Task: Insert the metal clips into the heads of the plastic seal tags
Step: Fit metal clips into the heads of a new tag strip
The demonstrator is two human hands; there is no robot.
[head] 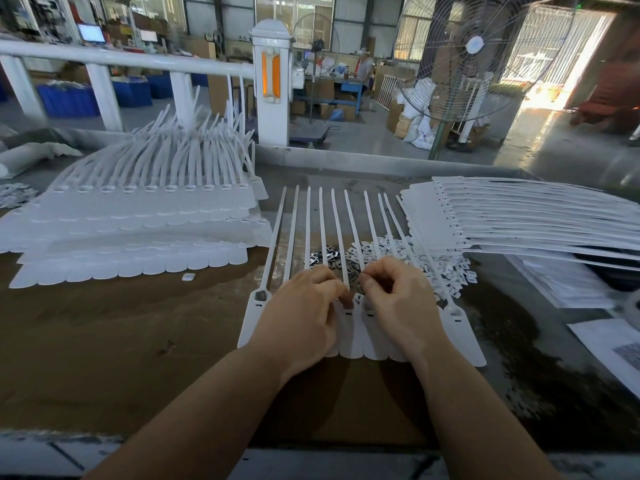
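Note:
A joined strip of white plastic seal tags (258, 317) lies flat on the table in front of me, its thin tails fanning away. My left hand (304, 310) rests over the strip's heads with curled fingers, the fingertips pressing at one head near the middle. My right hand (394, 292) hovers beside it with fingers curled, thumb and forefinger pinched together near the same head; whether a clip sits between them is hidden. A pile of small metal clips (332, 258) lies just beyond my hands, under the tails.
White plastic caps (440, 268) are heaped right of the clips. Tall stacks of tag strips (138, 216) stand on the left, another stack (519, 216) on the right. Papers (609, 344) lie at the right edge. A white railing and a fan stand behind.

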